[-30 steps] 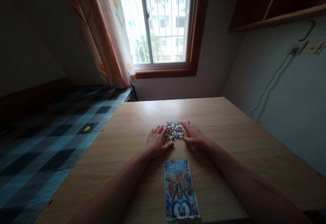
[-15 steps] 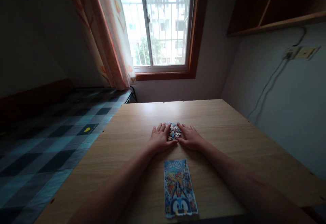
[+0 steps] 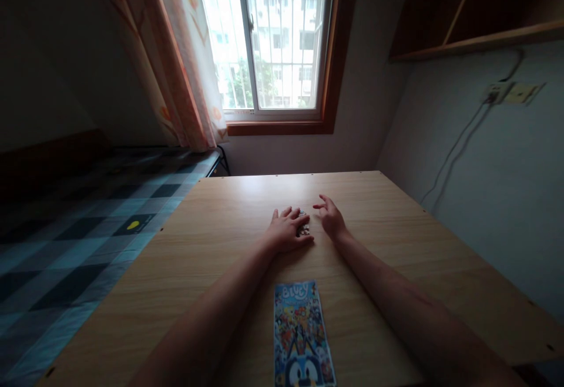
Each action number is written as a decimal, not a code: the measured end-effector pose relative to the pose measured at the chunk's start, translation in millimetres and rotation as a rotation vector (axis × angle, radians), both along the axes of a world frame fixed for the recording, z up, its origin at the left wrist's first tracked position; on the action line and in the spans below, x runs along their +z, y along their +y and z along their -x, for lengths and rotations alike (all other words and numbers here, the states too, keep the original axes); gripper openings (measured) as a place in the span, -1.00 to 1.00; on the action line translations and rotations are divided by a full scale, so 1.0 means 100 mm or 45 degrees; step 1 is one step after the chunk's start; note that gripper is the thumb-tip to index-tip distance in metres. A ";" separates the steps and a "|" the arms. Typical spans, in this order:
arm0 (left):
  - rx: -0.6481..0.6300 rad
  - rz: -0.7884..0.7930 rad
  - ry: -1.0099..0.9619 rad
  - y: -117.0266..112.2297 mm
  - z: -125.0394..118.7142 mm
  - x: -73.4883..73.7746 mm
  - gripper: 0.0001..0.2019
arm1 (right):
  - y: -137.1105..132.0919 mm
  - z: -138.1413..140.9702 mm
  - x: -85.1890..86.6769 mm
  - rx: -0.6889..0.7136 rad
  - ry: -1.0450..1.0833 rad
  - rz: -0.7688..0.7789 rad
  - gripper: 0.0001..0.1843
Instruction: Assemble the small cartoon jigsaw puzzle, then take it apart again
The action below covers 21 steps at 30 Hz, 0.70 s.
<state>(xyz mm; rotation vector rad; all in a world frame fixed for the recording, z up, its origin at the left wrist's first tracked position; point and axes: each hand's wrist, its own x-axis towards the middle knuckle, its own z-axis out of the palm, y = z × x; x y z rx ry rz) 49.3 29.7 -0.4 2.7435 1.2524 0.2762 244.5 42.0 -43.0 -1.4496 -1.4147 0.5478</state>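
Observation:
A small heap of jigsaw puzzle pieces lies on the wooden table, partly covered by my left hand. That hand rests over the left side of the heap with its fingers spread, thumb along the near edge. Just to the right of the pieces, apart from them, my right hand is turned on its side with the index finger stretched out and other fingers loosely bent; I see nothing in it. Nearer to me is a printed picture sheet lettered "Bluey", showing cartoon dogs.
The wooden table reaches toward the window. On the left stands a bed with a checked cover; an orange curtain hangs behind it. A cable runs down the right wall below a shelf.
My right hand has come off the heap, moving right and away from me, and turned on its side. My left hand now covers more of the pieces. The camera view has shifted slightly.

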 end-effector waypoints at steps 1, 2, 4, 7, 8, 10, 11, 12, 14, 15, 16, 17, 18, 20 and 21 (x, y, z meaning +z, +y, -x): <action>-0.007 -0.018 -0.022 0.01 0.00 -0.01 -0.34 | 0.02 -0.01 -0.02 0.008 0.051 -0.037 -0.33; -0.017 -0.045 -0.056 0.01 0.00 -0.02 -0.40 | 0.02 -0.02 -0.03 0.024 0.091 -0.059 -0.34; -0.064 -0.103 -0.143 0.02 0.01 -0.03 -0.52 | 0.00 -0.02 -0.04 0.063 0.159 -0.059 -0.34; -0.140 -0.146 -0.261 0.02 0.03 -0.03 -0.69 | -0.06 -0.01 0.00 0.078 0.225 -0.005 -0.35; -0.144 -0.148 -0.286 0.02 0.03 -0.03 -0.73 | -0.08 0.00 0.02 0.077 0.219 0.005 -0.36; -0.129 -0.146 -0.316 0.02 0.04 -0.03 -0.79 | -0.11 0.02 0.07 0.081 0.158 0.005 -0.38; -0.120 -0.144 -0.326 0.02 0.05 -0.03 -0.82 | -0.12 0.02 0.09 0.090 0.105 0.000 -0.39; -0.111 -0.143 -0.335 0.02 0.05 -0.03 -0.83 | -0.13 0.03 0.11 0.106 0.038 -0.002 -0.40; -0.093 -0.141 -0.352 0.03 0.05 -0.04 -0.85 | -0.15 0.06 0.14 0.161 -0.151 0.009 -0.39; -0.085 -0.142 -0.360 0.03 0.05 -0.05 -0.85 | -0.16 0.08 0.15 0.190 -0.275 0.021 -0.38; -0.079 -0.142 -0.370 0.03 0.06 -0.05 -0.84 | -0.17 0.10 0.16 0.216 -0.408 0.040 -0.37; -0.075 -0.142 -0.380 0.04 0.06 -0.06 -0.83 | -0.19 0.13 0.17 0.238 -0.536 0.063 -0.36; -0.072 -0.141 -0.390 0.04 0.06 -0.06 -0.83 | -0.20 0.15 0.18 0.256 -0.645 0.088 -0.34; -0.070 -0.128 -0.413 0.04 0.06 -0.06 -0.82 | -0.24 0.19 0.19 0.290 -0.766 0.123 -0.34; -0.069 -0.115 -0.426 0.05 0.07 -0.05 -0.81 | -0.25 0.20 0.20 0.312 -0.773 0.128 -0.34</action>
